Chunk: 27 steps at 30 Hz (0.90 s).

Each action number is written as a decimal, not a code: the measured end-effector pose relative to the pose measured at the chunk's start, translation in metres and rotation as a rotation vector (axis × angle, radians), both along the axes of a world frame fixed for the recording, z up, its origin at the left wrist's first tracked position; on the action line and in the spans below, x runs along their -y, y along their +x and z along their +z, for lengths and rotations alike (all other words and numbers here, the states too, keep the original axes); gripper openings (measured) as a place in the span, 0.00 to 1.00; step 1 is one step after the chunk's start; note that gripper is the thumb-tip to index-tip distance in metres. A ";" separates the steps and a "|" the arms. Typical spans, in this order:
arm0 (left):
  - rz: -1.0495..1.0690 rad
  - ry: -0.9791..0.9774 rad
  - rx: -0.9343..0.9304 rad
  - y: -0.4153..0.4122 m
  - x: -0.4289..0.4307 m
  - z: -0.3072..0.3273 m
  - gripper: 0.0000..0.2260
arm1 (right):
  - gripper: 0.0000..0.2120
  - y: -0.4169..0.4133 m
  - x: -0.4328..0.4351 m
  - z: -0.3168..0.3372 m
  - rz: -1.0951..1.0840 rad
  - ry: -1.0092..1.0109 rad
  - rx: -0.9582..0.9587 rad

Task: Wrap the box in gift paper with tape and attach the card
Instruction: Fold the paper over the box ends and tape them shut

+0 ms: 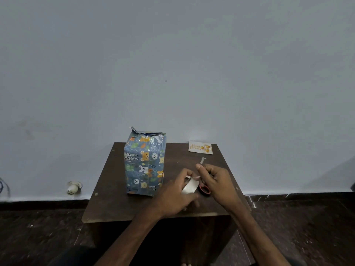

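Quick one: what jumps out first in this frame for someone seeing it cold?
The box, upright in blue animal-print gift paper with a ragged top edge, stands on the left half of the dark table. Just right of it, nearer the camera, the left hand holds a tape roll while the right hand pinches its loose end. A Happy Birthday card lies at the table's far right corner.

We get dim, flat, cool indoor light, source unclear. Wall (172,64) darkens toward corners, soft shadow at its lower right. Floor (38,237) near black. Faint sheen on gift paper (144,162). Wide-angle bending at edges; slightly soft overall.
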<state>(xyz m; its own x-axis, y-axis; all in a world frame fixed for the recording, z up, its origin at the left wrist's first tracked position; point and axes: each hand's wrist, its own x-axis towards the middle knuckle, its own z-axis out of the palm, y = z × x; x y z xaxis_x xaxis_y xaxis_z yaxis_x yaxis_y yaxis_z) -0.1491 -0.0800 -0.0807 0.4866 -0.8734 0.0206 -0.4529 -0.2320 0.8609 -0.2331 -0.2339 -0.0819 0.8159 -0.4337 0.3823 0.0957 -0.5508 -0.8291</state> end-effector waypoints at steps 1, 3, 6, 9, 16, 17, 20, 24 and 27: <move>0.002 -0.026 -0.021 -0.002 0.001 0.002 0.09 | 0.22 0.000 0.001 0.001 0.010 0.011 -0.005; 0.031 -0.063 -0.049 -0.003 0.002 0.002 0.10 | 0.22 -0.002 0.003 0.003 0.032 0.020 -0.016; -0.013 -0.053 -0.106 0.000 0.004 0.001 0.10 | 0.23 -0.004 0.003 0.001 0.022 0.004 0.000; -0.058 -0.039 -0.157 0.002 0.005 0.005 0.07 | 0.23 -0.005 0.004 -0.002 -0.034 -0.021 0.000; -0.028 -0.047 -0.286 0.002 0.002 0.014 0.06 | 0.23 -0.008 0.005 0.003 -0.099 -0.078 -0.048; -0.019 -0.048 -0.292 0.002 0.002 0.014 0.06 | 0.23 -0.007 0.003 0.004 -0.103 -0.097 -0.045; 0.006 -0.027 -0.240 0.003 0.003 0.010 0.05 | 0.23 -0.007 0.003 0.007 -0.120 -0.161 -0.026; 0.008 -0.006 -0.235 0.001 0.001 0.005 0.05 | 0.24 -0.008 0.004 0.005 -0.120 -0.210 -0.033; 0.027 0.039 -0.154 -0.003 0.002 0.006 0.05 | 0.27 -0.005 0.008 0.004 -0.134 -0.246 -0.060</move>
<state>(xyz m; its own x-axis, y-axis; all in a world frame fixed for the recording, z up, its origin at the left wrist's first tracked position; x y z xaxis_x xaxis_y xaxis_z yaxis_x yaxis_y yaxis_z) -0.1522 -0.0815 -0.0748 0.5049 -0.8585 -0.0898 -0.3097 -0.2773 0.9095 -0.2379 -0.2417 -0.0777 0.7821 -0.4393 0.4420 -0.0371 -0.7409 -0.6706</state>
